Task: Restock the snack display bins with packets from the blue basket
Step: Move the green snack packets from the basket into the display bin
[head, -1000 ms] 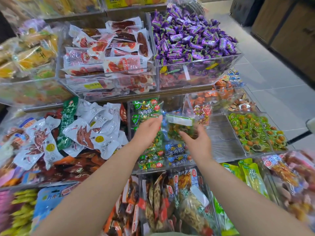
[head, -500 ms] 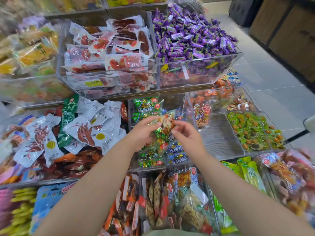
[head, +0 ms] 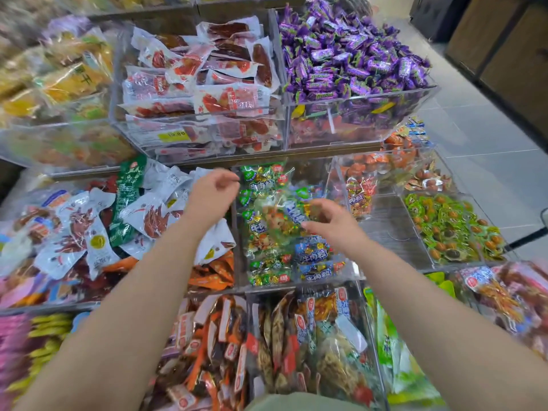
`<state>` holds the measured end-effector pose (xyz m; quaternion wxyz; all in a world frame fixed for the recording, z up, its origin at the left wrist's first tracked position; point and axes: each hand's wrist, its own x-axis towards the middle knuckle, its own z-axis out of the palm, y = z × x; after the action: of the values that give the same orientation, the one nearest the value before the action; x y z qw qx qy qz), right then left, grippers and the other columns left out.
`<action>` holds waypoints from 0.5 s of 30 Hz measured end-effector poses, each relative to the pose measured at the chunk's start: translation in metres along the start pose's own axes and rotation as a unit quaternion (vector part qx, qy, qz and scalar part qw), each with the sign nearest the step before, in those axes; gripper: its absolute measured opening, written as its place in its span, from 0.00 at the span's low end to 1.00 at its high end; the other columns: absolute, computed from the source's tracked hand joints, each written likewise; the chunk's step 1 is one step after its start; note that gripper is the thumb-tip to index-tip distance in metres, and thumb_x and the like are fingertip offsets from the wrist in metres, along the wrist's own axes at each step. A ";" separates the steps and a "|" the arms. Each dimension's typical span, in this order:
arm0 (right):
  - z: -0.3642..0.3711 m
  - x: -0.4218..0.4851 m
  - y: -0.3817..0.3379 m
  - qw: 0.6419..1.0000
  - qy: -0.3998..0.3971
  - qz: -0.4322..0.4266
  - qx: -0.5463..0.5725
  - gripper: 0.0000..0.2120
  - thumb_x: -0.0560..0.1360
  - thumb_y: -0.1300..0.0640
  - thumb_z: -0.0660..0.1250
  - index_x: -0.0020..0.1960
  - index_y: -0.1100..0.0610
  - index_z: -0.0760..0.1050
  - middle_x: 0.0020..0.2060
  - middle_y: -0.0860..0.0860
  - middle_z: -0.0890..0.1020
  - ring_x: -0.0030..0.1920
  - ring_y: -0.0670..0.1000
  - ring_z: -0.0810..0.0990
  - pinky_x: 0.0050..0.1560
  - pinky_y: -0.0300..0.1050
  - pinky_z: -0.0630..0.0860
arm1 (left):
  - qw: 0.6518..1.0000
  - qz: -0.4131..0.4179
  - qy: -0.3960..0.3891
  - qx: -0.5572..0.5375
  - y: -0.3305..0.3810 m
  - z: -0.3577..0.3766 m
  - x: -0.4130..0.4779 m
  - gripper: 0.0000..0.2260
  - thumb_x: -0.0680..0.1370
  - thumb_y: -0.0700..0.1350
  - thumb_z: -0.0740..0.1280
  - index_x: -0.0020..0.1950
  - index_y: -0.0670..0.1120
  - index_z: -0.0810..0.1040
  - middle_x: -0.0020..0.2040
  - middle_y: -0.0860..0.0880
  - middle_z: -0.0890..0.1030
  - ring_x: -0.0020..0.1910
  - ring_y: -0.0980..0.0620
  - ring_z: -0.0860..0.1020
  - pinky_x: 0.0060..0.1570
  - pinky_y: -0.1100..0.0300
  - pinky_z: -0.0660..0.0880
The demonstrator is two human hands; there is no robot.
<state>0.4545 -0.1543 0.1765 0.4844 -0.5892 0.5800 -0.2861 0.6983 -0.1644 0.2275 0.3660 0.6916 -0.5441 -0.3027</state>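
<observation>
My left hand and my right hand hover over the clear middle bin, a little apart, and neither holds anything. The left hand's fingers are loosely curled and the right hand's are relaxed. Between them a blurred clear-wrapped snack packet lies on the pile. Green packets and blue packets fill this bin. The blue basket is out of view.
White meat packets fill the bin to the left. Above are sausage packets and purple candies. To the right are a mostly bare bin floor and green round snacks. Tiled floor lies at far right.
Both hands brought a packet over the middle bin, pinched it together, then let it go. Now they have drawn apart, the left hand moving left and up.
</observation>
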 end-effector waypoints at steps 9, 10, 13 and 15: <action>0.058 0.043 -0.019 0.902 -0.119 -0.161 -0.383 0.28 0.71 0.55 0.71 0.69 0.51 0.68 0.60 0.54 0.77 0.62 0.57 0.71 0.58 0.48 0.72 | 0.821 0.126 -0.271 0.486 -0.004 0.021 -0.002 0.28 0.67 0.62 0.73 0.60 0.51 0.72 0.54 0.50 0.76 0.61 0.45 0.68 0.55 0.50 0.66; 0.061 0.042 -0.014 0.918 -0.083 -0.160 -0.353 0.30 0.69 0.54 0.74 0.69 0.52 0.68 0.61 0.54 0.74 0.64 0.57 0.68 0.61 0.49 0.70 | 0.814 0.123 -0.252 0.509 -0.007 0.029 -0.006 0.26 0.67 0.64 0.72 0.56 0.50 0.72 0.52 0.50 0.76 0.61 0.45 0.68 0.58 0.48 0.65; 0.061 0.029 0.009 0.971 -0.014 -0.085 -0.225 0.49 0.61 0.50 0.79 0.74 0.52 0.55 0.69 0.55 0.58 0.71 0.55 0.56 0.70 0.47 0.59 | 0.814 0.096 -0.196 0.538 -0.021 0.045 -0.013 0.25 0.66 0.65 0.72 0.52 0.50 0.69 0.49 0.50 0.75 0.61 0.45 0.66 0.66 0.40 0.57; 0.060 0.019 0.024 0.977 -0.020 -0.047 -0.207 0.61 0.58 0.49 0.82 0.76 0.52 0.44 0.71 0.54 0.52 0.72 0.55 0.54 0.71 0.48 0.56 | 0.814 0.109 -0.159 0.549 -0.032 0.053 -0.021 0.35 0.63 0.68 0.71 0.59 0.48 0.65 0.55 0.47 0.72 0.61 0.44 0.64 0.66 0.38 0.53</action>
<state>0.5017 -0.1553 0.1286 0.3494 -0.7092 0.5882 -0.1704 0.6674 -0.1491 0.1727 -0.1354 0.6563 -0.7421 -0.0180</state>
